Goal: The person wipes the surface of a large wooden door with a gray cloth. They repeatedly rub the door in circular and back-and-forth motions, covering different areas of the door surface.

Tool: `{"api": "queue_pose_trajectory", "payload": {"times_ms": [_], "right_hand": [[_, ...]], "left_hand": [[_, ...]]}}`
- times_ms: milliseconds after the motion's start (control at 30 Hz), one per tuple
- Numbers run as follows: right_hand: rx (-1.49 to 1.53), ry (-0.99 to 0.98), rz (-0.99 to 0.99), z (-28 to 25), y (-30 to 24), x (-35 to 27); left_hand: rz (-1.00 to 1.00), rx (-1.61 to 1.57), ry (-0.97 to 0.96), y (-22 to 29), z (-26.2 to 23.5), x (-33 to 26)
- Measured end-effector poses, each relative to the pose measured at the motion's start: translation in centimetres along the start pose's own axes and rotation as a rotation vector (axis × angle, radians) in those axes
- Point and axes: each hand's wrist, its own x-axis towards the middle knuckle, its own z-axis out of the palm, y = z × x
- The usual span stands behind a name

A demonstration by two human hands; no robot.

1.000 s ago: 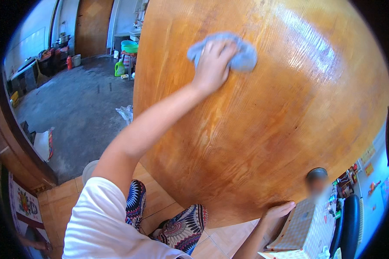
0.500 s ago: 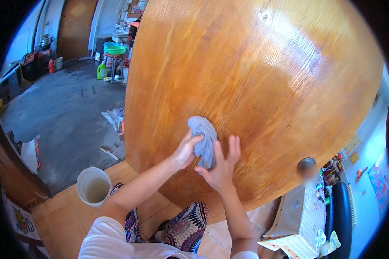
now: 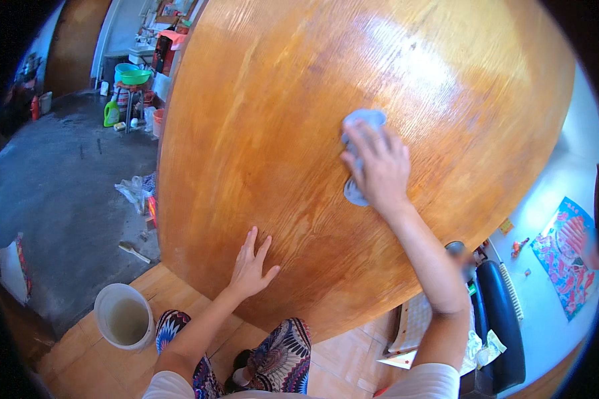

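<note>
A large varnished wooden board (image 3: 299, 100) with rounded edges fills the middle of the view, its surface shiny and wet-looking at the top. On it lies a bunched grey cloth (image 3: 355, 191), partly hidden beneath my right hand (image 3: 383, 163), which presses and grips it. Lower down and to the left, my left hand (image 3: 249, 269) rests against the wood, fingers spread and holding nothing.
A white bucket (image 3: 124, 316) of cloudy water stands on the tiles by my left leg. Beyond it, a brush (image 3: 134, 252) and plastic bags (image 3: 136, 193) lie on the dark floor. Green bottle (image 3: 111, 113) and green basin (image 3: 135, 77) are farther back. A black chair (image 3: 499, 326) is at right.
The cloth, held between both hands before, is now under my right hand, which has moved up and right across the board. My left hand has let go and shifted down and left.
</note>
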Motion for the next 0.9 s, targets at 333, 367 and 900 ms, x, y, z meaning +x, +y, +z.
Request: {"api": "queue_pose_trajectory", "payload": {"times_ms": [333, 367, 900], "right_hand": [[-0.306, 0.326, -0.101, -2.8, 14.2, 14.4], [-0.294, 0.265, -0.031, -2.5, 13.9, 13.7], [-0.389, 0.073, -0.028, -0.7, 9.3, 9.8]], "left_hand": [[0.063, 0.111, -0.035, -0.3, 1.4, -0.3], [0.068, 0.106, -0.036, -0.2, 1.4, -0.2], [0.05, 0.117, -0.028, -0.7, 1.1, -0.2]]}}
